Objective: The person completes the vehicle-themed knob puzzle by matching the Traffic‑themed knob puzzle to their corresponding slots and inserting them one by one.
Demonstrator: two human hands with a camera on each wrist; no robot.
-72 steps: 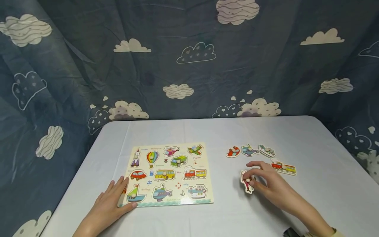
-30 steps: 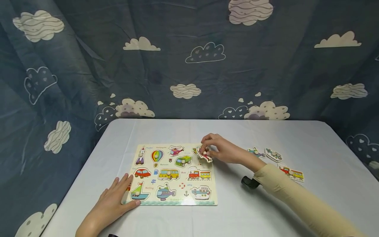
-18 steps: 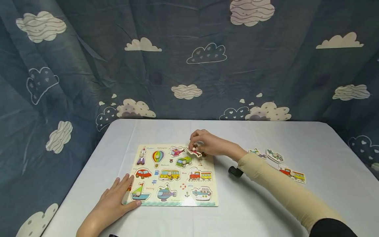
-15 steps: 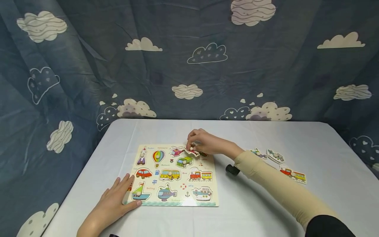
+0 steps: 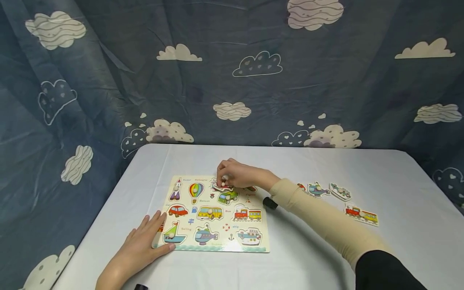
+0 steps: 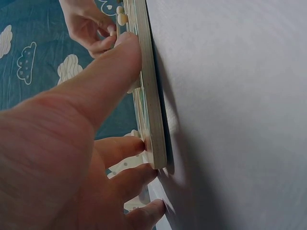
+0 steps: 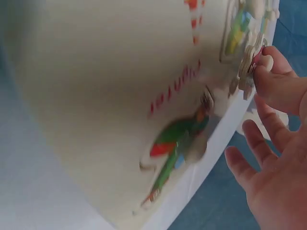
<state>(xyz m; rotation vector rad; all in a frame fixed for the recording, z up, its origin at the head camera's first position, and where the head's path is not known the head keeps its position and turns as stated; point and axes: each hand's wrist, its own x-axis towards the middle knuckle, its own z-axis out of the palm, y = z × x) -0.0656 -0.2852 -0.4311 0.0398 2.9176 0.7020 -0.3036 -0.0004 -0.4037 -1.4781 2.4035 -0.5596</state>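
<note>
My right hand (image 5: 233,174) pinches a small pink-red puzzle piece (image 7: 247,66) by its knob, seemingly a helicopter, with white edges. In the head view it is low over the helicopter picture at the back of the cream puzzle board (image 5: 264,241); my fingers partly cover it. My other fingers are spread behind it in the right wrist view. My left hand (image 5: 139,241) rests at the board's front left corner, fingers extended, thumb (image 6: 110,67) along the front edge. A green fighter plane piece (image 7: 175,148) with a knob sits near the right hand.
Right of the board lie a blue submarine piece (image 5: 317,189), a ship piece (image 5: 340,192) and a train piece (image 5: 361,214). A red piece (image 5: 301,187) is partly hidden by the right sleeve. Knobbed bus (image 5: 210,212) and truck (image 5: 228,197) pieces sit on the board.
My right hand picked up the piece from the table at right, carried it left past the fighter plane and over to the helicopter picture. The left hand stayed at the board's corner.
</note>
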